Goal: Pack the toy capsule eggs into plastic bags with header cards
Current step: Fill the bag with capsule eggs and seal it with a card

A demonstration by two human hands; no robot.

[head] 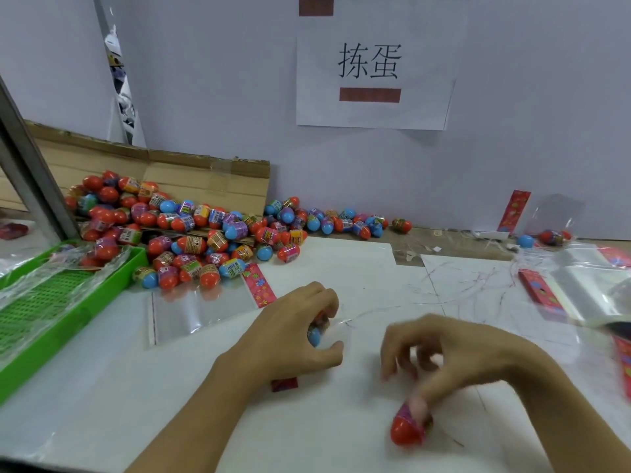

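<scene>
centrally on the tabletop, the left hand curls palm-down around a blue-ended capsule egg, a red header card peeking from under its wrist. the right hand, blurred, pinches a red capsule egg near the front edge. a green tray at the left edge holds clear film. the loose egg pile spills from a flattened cardboard box toward the back edge, above an empty header-card bag.
</scene>
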